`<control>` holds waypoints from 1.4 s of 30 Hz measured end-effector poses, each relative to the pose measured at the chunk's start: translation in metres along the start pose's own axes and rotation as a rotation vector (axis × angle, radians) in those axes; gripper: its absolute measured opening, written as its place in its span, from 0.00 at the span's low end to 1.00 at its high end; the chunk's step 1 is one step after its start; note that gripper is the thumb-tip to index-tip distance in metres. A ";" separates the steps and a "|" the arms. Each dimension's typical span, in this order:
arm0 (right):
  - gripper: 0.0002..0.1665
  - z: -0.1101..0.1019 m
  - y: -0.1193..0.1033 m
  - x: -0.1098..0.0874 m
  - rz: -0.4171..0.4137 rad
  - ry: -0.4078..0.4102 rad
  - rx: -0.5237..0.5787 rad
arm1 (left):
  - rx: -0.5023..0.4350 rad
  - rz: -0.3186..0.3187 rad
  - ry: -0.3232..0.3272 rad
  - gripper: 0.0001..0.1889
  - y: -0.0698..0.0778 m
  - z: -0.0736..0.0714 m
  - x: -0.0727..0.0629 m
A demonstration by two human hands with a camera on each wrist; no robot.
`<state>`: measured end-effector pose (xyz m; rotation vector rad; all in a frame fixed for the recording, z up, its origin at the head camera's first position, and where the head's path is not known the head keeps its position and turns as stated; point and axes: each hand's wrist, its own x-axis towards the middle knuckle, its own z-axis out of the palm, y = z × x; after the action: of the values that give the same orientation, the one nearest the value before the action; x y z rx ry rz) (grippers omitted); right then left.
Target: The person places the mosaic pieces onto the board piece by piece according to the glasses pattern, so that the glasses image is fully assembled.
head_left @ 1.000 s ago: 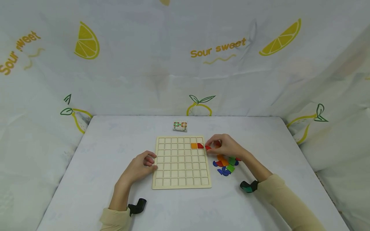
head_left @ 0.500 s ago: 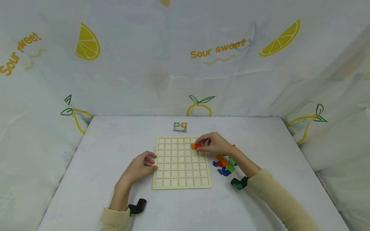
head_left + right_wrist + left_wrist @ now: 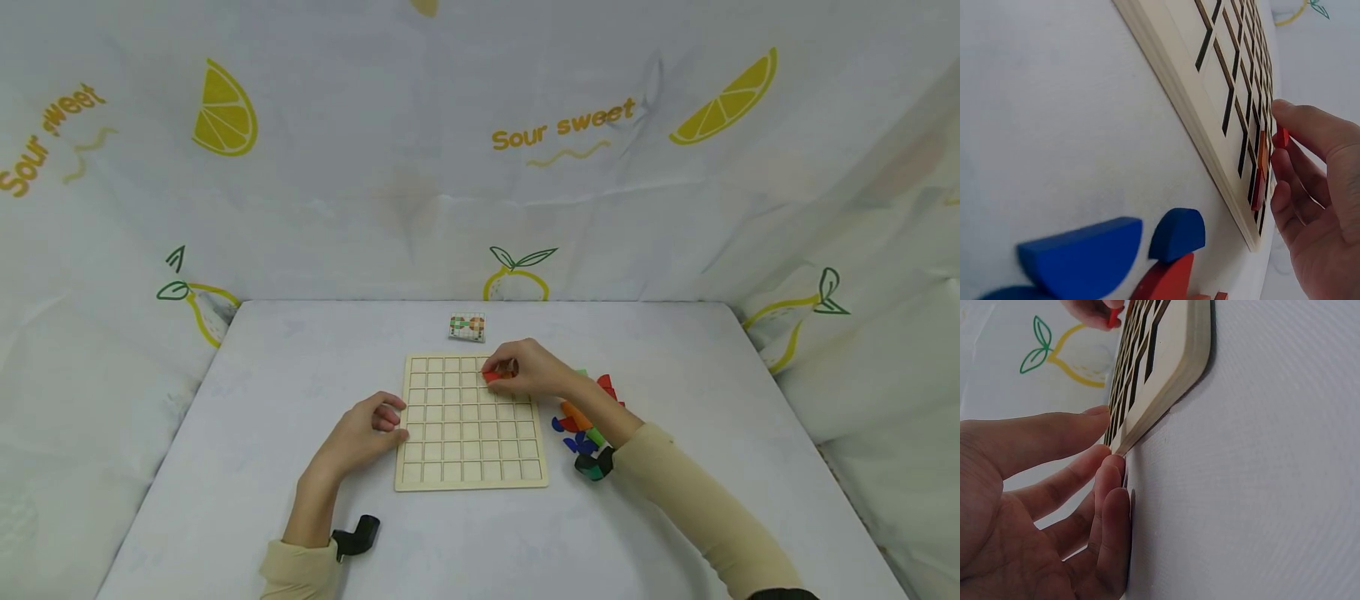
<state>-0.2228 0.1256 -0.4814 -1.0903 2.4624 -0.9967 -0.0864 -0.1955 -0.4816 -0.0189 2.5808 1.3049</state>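
A pale wooden grid board (image 3: 471, 486) lies flat on the table. My left hand (image 3: 366, 432) grips its left edge, thumb on top and fingertips at the side in the left wrist view. Between thumb and fingers, my right hand (image 3: 531, 368) pinches a small red piece with a curved side (image 3: 491, 377), over the board's upper rows. The right wrist view shows an orange square (image 3: 1263, 153) and a dark red piece (image 3: 1258, 187) set in cells beneath that hand. In the head view the right hand hides them.
Right of the board, partly under the right forearm, lie loose pieces: blue half-rounds (image 3: 1082, 256), orange (image 3: 575, 415), green (image 3: 596, 436) and red ones (image 3: 606, 383). A small printed pattern card (image 3: 467, 326) sits behind the board. A lemon-print cloth (image 3: 405, 225) hangs behind the table.
My right hand has carried the red piece leftward from beside the board's right edge, past the orange square, to over the upper rows. The left hand stays put.
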 end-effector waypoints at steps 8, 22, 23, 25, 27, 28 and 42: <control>0.10 -0.002 -0.006 0.009 -0.039 -0.057 -0.067 | -0.010 -0.002 -0.002 0.20 0.001 -0.001 -0.001; 0.11 0.000 -0.003 0.011 -0.024 -0.093 -0.023 | -0.019 -0.004 -0.003 0.20 0.000 -0.001 -0.001; 0.11 0.000 -0.003 0.011 -0.023 -0.090 -0.017 | -0.019 -0.004 -0.003 0.20 0.000 -0.001 -0.001; 0.12 0.001 -0.002 0.010 -0.021 -0.080 -0.007 | -0.018 -0.005 -0.002 0.20 0.000 -0.001 -0.001; 0.12 0.001 -0.001 0.008 -0.026 -0.070 0.001 | -0.016 -0.004 -0.002 0.20 -0.001 -0.001 -0.001; 0.11 0.001 -0.001 0.007 -0.026 -0.066 0.006 | -0.016 -0.002 -0.001 0.20 -0.001 -0.001 0.000; 0.10 -0.007 0.002 -0.004 0.013 -0.014 0.036 | -0.018 0.005 0.003 0.20 -0.001 0.000 0.000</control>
<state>-0.2243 0.1333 -0.4785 -1.0648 2.4277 -1.0226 -0.0862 -0.1962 -0.4820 -0.0180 2.5727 1.3310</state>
